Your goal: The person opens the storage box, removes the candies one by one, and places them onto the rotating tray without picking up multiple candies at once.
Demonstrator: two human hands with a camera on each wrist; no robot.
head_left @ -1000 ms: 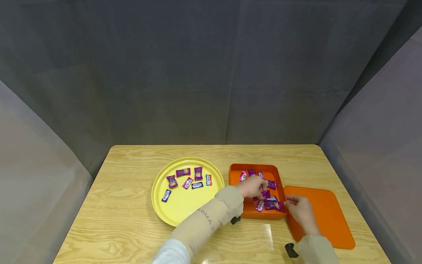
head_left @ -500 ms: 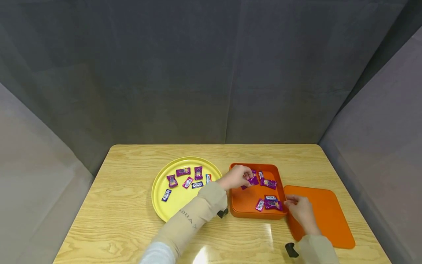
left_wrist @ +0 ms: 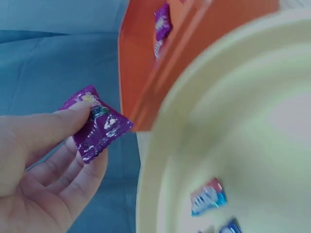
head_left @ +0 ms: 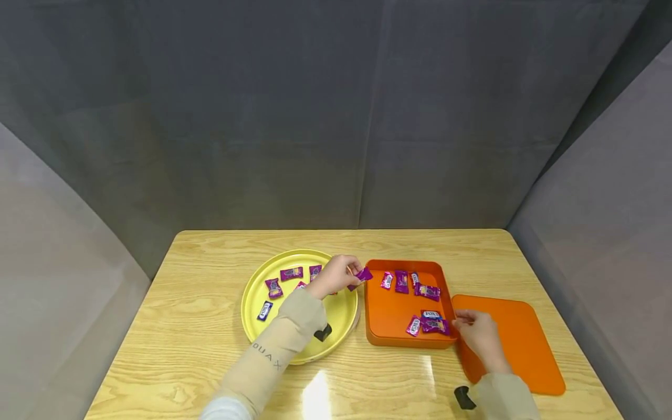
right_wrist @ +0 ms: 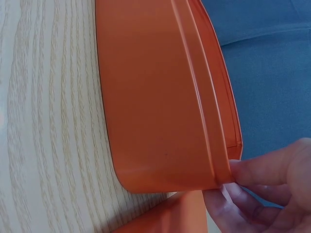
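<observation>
Purple-wrapped, a sweet (left_wrist: pixel 102 127) is pinched between thumb and fingers of a person's left hand (head_left: pixel 335 276), by the right rim of a yellow tray (head_left: pixel 341 312), near the far left corner of an orange box (head_left: pixel 391 321). The right hand (head_left: pixel 480 333), well apart, grips the box's right edge toward its near corner, beside an orange lid (head_left: pixel 525 344). A loose pinch could drop the sweet on the desk (head_left: pixel 178 332) between tray and box; a tug on the edge could jostle the sweets (head_left: pixel 401 282) inside.
</observation>
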